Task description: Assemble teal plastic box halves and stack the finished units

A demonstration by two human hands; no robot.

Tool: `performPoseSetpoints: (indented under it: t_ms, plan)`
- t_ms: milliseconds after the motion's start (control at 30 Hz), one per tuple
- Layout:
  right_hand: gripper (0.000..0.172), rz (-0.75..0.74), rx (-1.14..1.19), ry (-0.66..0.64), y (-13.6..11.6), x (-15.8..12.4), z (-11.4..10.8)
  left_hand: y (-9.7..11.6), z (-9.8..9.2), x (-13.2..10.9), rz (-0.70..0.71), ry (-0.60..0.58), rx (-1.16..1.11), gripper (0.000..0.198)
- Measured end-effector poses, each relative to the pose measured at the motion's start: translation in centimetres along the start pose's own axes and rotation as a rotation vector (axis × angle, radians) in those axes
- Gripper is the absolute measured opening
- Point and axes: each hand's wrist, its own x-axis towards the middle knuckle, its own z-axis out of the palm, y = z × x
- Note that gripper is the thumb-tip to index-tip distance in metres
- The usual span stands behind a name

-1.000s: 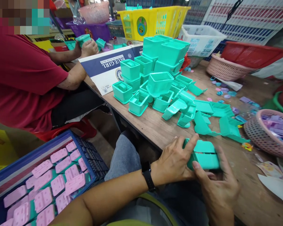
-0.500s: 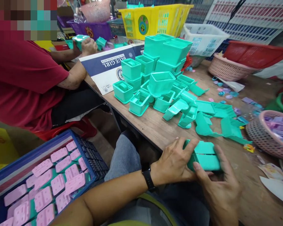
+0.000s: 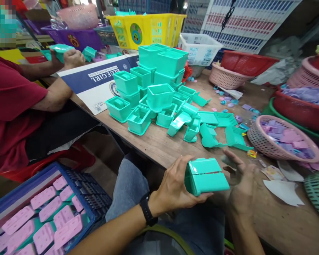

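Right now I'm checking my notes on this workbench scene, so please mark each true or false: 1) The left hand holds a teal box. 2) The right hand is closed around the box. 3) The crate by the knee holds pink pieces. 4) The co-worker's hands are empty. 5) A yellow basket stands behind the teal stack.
1) True: the left hand holds the teal box.
2) False: the right hand is open beside it.
3) True: the blue crate holds pink pieces.
4) False: the co-worker's hand holds a teal part.
5) True: the yellow basket stands behind the teal stack.
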Motion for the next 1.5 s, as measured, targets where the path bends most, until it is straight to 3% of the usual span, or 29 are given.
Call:
performPoseSetpoints:
  t_ms: [167, 233, 333, 467, 567, 667, 833, 900, 967, 1033, 1100, 1167, 1233, 1367, 1500]
  plan:
    - [0.080, 0.034, 0.179, -0.279, -0.8, -1.0, 0.4, 0.3, -0.2, 0.0, 0.014, -0.009, -0.017, 0.084]
    - [0.081, 0.066, 0.223, -0.329, -1.1, -1.3, 0.7, 0.5, -0.2, 0.0, 0.012, -0.016, -0.026, 0.083]
    - [0.075, 0.052, 0.130, -0.269, -1.5, -1.4, 1.1, 0.8, -0.4, 0.0, -0.016, -0.020, -0.043, 0.081]
    - [0.057, -0.261, -0.212, -0.142, -1.4, -0.9, 1.1, 1.1, -0.4, 0.0, -0.048, -0.008, -0.053, 0.071]
    - [0.050, -0.423, -0.302, -0.114, -1.3, -0.4, 1.2, 1.2, -0.4, 0.1, -0.049, 0.018, -0.056, 0.067]
    - [0.048, -0.434, -0.278, -0.161, -1.8, -0.2, 1.3, 1.5, -0.8, 0.4, -0.087, -0.011, -0.063, 0.065]
    - [0.051, -0.397, -0.152, -0.308, -3.3, -0.2, 0.9, 2.3, -2.7, 1.6, -0.206, -0.172, 0.065, 0.056]
    - [0.059, -0.415, -0.105, -0.252, -3.4, 0.0, 0.6, 2.4, -3.4, 1.7, -0.266, -0.140, 0.011, 0.058]
    - [0.061, -0.329, 0.037, -0.076, -3.1, 0.3, 0.5, 2.2, -3.7, 1.5, -0.356, -0.056, -0.093, 0.064]
    - [0.061, -0.077, 0.278, 0.035, -2.7, 0.4, 0.8, 1.9, -3.5, 0.8, -0.416, 0.032, -0.208, 0.068]
    - [0.067, 0.215, 0.516, -0.060, -2.7, 0.0, 1.5, 1.6, -3.1, 0.0, -0.405, 0.073, -0.325, 0.071]
    - [0.076, 0.383, 0.660, -0.240, -3.2, -0.8, 2.1, 1.5, -2.7, -0.8, -0.365, 0.057, -0.376, 0.072]
    - [0.078, 0.410, 0.731, -0.316, -4.1, -1.6, 2.5, 1.6, -2.6, -1.2, -0.291, 0.021, -0.313, 0.072]
    - [0.086, 0.323, 0.707, -0.298, -5.6, -2.7, 1.8, 2.1, -2.9, -1.4, -0.082, 0.049, -0.018, 0.081]
    - [0.086, 0.228, 0.640, -0.354, -5.8, -3.1, 0.7, 3.0, -3.0, -1.5, 0.020, 0.066, 0.072, 0.070]
